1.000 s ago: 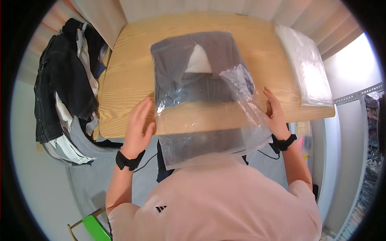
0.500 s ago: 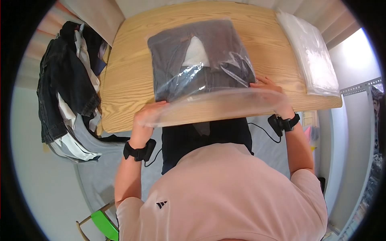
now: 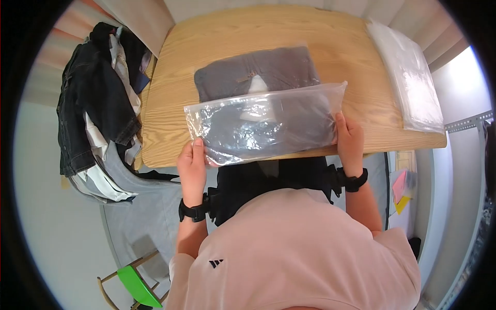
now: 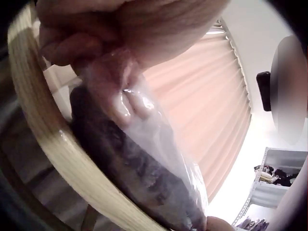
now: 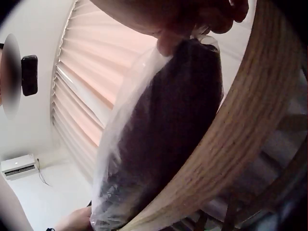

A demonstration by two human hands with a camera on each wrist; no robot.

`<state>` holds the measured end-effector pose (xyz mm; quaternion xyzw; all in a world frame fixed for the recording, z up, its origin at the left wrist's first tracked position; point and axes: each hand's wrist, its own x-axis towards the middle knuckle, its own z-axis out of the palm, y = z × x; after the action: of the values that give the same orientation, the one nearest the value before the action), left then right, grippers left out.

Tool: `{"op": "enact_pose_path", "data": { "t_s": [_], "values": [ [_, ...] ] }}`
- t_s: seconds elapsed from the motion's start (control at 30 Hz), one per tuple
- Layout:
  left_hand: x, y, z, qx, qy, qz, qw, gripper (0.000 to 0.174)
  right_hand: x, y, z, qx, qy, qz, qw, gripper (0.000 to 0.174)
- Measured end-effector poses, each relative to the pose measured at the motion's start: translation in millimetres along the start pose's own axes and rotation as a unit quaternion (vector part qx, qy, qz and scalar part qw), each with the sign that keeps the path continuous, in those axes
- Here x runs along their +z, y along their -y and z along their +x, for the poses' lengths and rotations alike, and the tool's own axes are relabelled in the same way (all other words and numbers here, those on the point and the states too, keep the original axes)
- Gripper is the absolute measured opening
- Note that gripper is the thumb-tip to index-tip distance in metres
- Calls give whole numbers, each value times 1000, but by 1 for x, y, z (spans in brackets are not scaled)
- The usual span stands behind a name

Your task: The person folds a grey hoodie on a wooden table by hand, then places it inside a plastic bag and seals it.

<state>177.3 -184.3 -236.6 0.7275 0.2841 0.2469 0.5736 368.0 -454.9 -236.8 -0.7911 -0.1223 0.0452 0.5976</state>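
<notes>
A folded grey garment (image 3: 284,67) with a white patch at its middle lies inside a clear plastic bag (image 3: 268,129) at the table's front edge. The lower part of the bag is turned up over the garment, its open rim lying across the middle. At the front left corner, my left hand (image 3: 191,168) pinches the bag; in the left wrist view its fingertips (image 4: 122,108) show through the plastic. My right hand (image 3: 351,142) grips the right side, thumb on top. In the right wrist view, dark cloth (image 5: 163,115) fills the bag close over the table edge.
A stack of clear plastic bags (image 3: 413,82) lies along the right side of the wooden table (image 3: 170,93). Dark and light clothes (image 3: 93,113) hang in a pile at the left. A green chair (image 3: 137,287) stands on the floor at lower left.
The bag's loose end, which hung over the table edge toward me, has been folded up onto the garment. Both hands have gone from beside the bag to holding its two front sides.
</notes>
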Motion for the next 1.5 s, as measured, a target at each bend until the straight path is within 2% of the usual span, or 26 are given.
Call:
{"op": "enact_pose_path", "data": {
  "t_s": [0.2,0.27,0.3,0.33,0.37,0.4,0.43,0.5,0.6,0.63,0.67,0.7,0.77,0.83,0.9,0.93,1.0,1.13,1.2,1.5],
  "values": [
    [1,-5,1,-85,-1,-100,991,32,-2,7,-5,44,-22,45,998,35],
    [0,-8,2,-127,8,-116,985,33,-4,7,-8,42,-141,74,986,23],
    [0,-8,3,-123,3,-121,985,33,-1,13,-12,34,-138,74,987,23],
    [0,-7,3,-126,8,-124,984,33,7,24,-20,-113,-200,-19,973,15],
    [-1,-6,3,-132,13,-124,983,33,14,35,-26,-253,-257,-109,926,10],
    [-2,-6,2,-134,12,-123,983,33,21,46,-30,-321,-129,-125,930,14],
    [-2,-7,2,-131,14,-118,984,34,28,57,-35,-381,1,-139,914,23],
    [-6,-6,4,-129,21,-112,985,35,58,75,-30,-373,57,-297,877,36],
    [-12,-7,0,-131,43,-114,984,28,77,75,-14,-355,48,-322,876,39],
    [-11,-23,-4,-21,-47,-12,999,22,79,75,-11,-359,48,-320,875,39],
    [-12,-37,-7,87,-136,92,983,17,80,74,-7,-361,56,-328,871,39],
    [-19,-47,-8,196,-163,250,934,20,82,74,-5,-360,65,-335,868,40],
    [-11,-87,-8,304,-71,264,913,22,86,70,-3,-363,66,-333,868,40],
    [7,-116,8,337,175,313,871,35,82,66,0,-370,82,-349,857,41],
    [30,-104,29,388,229,372,811,50,81,64,1,-359,97,-311,875,43],
    [34,-94,44,414,233,460,751,61,78,65,2,-362,105,-316,871,43],
    [34,-83,65,444,242,488,712,67,68,73,10,-376,121,-421,817,46],
    [38,-74,72,402,281,469,735,73,58,70,21,-350,123,-456,809,50],
    [39,-72,74,376,304,473,737,77,59,69,25,-321,165,-434,826,53],
    [45,-68,85,287,385,430,764,74,60,65,34,-261,234,-400,847,55]
  ]
}}
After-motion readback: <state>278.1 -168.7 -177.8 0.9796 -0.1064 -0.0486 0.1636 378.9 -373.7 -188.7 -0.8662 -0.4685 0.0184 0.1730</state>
